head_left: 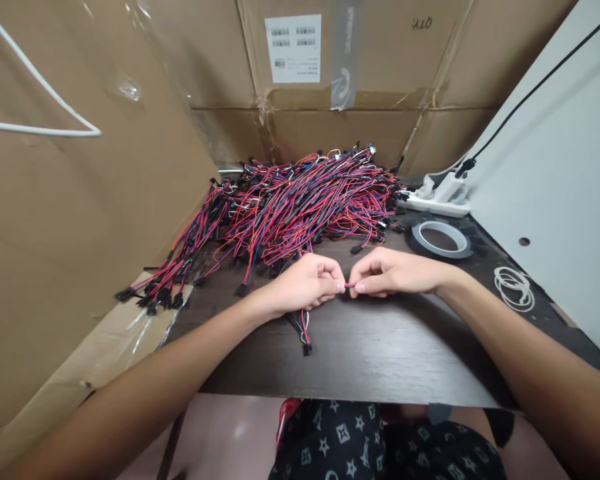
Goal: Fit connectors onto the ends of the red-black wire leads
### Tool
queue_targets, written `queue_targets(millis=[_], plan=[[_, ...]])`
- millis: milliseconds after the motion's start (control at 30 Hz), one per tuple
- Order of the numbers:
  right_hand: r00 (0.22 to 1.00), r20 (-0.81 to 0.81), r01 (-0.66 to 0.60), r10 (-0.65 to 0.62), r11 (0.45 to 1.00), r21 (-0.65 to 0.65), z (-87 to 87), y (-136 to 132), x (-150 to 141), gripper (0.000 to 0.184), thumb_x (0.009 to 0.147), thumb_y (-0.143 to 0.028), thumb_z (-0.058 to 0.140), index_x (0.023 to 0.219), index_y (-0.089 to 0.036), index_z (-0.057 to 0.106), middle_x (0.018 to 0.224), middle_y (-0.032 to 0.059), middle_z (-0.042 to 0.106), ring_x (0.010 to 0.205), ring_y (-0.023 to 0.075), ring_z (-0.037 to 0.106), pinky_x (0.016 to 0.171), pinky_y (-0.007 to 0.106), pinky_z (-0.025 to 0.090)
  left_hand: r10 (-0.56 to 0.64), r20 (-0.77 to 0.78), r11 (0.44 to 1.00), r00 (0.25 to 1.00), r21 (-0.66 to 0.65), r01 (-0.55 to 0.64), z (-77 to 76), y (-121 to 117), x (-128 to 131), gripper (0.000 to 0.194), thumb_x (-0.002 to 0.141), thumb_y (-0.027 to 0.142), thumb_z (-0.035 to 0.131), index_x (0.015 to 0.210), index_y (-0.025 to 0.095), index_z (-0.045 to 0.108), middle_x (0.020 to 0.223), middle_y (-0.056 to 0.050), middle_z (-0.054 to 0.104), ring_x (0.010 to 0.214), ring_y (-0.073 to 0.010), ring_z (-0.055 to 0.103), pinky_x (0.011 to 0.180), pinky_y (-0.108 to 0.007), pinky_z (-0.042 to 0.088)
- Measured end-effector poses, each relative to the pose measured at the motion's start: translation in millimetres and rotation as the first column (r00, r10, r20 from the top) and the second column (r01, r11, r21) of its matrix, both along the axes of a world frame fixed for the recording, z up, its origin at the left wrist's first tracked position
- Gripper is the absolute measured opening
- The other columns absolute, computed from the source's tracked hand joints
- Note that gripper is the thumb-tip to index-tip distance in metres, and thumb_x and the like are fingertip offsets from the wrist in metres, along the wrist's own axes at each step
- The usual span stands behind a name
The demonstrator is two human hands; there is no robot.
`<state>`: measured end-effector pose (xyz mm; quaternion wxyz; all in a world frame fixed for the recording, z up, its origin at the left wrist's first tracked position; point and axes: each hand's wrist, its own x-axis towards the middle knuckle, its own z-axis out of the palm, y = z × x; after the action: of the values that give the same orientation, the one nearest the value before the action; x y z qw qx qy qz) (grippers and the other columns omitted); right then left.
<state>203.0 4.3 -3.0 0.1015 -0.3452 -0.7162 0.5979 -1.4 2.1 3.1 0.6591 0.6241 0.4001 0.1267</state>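
- The dark bench (380, 360) is covered toward the back by a tangled heap of red and blue wires (320, 200).
- At the right, a white power strip (433, 204), a roll of tape (464, 243) and a coil of pale cord (516, 289) are carried.
- Nearer the front, a black plug (307, 349) is laid.

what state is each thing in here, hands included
Left hand: closed, pinching the short wires
Right hand: closed, pinching the same wires
Short wires: spanning the fingertips, mostly hidden
Wire pile: heaped loosely, tangled
Black connector: on the table, below the left hand
Tape roll: lying flat
White cord: coiled loosely
Power strip: plugs inserted; power state can't be told
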Motion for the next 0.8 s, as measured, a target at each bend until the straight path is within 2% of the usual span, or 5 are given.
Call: queue_targets(millis=[133, 400, 633, 800], plan=[[0.997, -0.077, 0.014, -0.013, 1.000, 0.021, -4.5, -4, -10, 0.022, 0.082, -0.028, 0.058, 0.074, -0.008, 0.062, 0.051, -0.0049, 0.046, 0.047, 0.0053, 0.037, 0.046, 0.018, 0.027, -0.026, 0.033, 1.000, 0.999, 0.008, 0.026, -2.8, -1, 0, 0.011, 0.079, 0.010, 0.053, 0.069, 0.013, 0.053, 0.043, 0.009, 0.040, 0.034, -0.0016, 0.030, 0.034, -0.012, 0.022], [0.972, -0.233, -0.091, 0.040, 0.974, -0.210, -11.0, -2, -2, 0.026, 0.078, -0.032, 0.068, 0.077, -0.006, 0.067, 0.051, -0.0048, 0.045, 0.044, 0.0040, 0.031, 0.042, 0.019, 0.020, -0.150, 0.171, 0.981, 0.974, -0.095, 0.168, -2.5, -1, -4, 0.011, 0.074, 0.020, 0.062, 0.071, 0.012, 0.055, 0.046, 0.008, 0.041, 0.038, -0.0017, 0.029, 0.037, -0.014, 0.020], [0.974, -0.212, -0.150, 0.077, 0.922, -0.357, -13.8, -4, 0, 0.030, 0.079, -0.036, 0.068, 0.079, -0.006, 0.068, 0.044, -0.0089, 0.033, 0.040, 0.0030, 0.020, 0.040, 0.020, 0.010, -0.162, 0.183, 0.976, 0.970, -0.118, 0.185, -3.5, -2, -3, 0.014, 0.071, 0.023, 0.066, 0.071, 0.011, 0.058, 0.047, 0.009, 0.040, 0.038, -0.0019, 0.027, 0.037, -0.016, 0.018], [0.982, -0.171, -0.140, 0.082, 0.921, -0.364, -9.9, -3, 0, 0.028, 0.078, -0.034, 0.067, 0.080, -0.006, 0.069, 0.044, -0.0098, 0.030, 0.040, 0.0033, 0.019, 0.040, 0.020, 0.009, -0.120, 0.144, 0.990, 0.982, -0.054, 0.129, -2.1, -2, -3, 0.012, 0.071, 0.022, 0.065, 0.070, 0.011, 0.061, 0.045, 0.008, 0.039, 0.037, -0.0023, 0.027, 0.037, -0.017, 0.018]])
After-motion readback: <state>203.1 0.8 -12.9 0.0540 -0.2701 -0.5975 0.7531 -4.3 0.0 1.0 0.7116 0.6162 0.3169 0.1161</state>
